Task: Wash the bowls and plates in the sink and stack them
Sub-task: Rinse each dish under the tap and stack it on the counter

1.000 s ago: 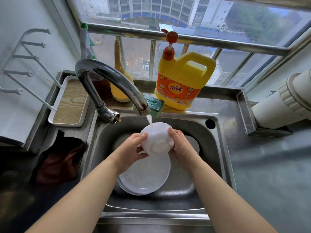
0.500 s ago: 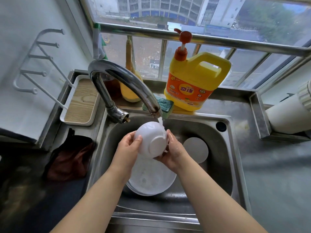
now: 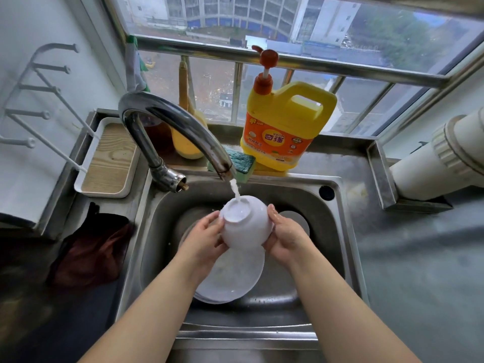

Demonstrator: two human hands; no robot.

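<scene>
The white bowl (image 3: 246, 224) hides the fingertips of the left hand (image 3: 203, 241) and of the right hand (image 3: 284, 238), and also the far part of the plates (image 3: 230, 279). How many plates lie there, I cannot tell. The tap (image 3: 178, 127) covers part of a yellow object (image 3: 187, 145). The white pipe (image 3: 442, 163) is cut by the right edge. The bottle label (image 3: 275, 138) is too small to read

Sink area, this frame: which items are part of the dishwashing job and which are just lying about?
In use: white bowl, left hand, right hand, running tap, plates, sink.

Lying about: detergent jug, sponge, wooden tray, dark cloth.
</scene>
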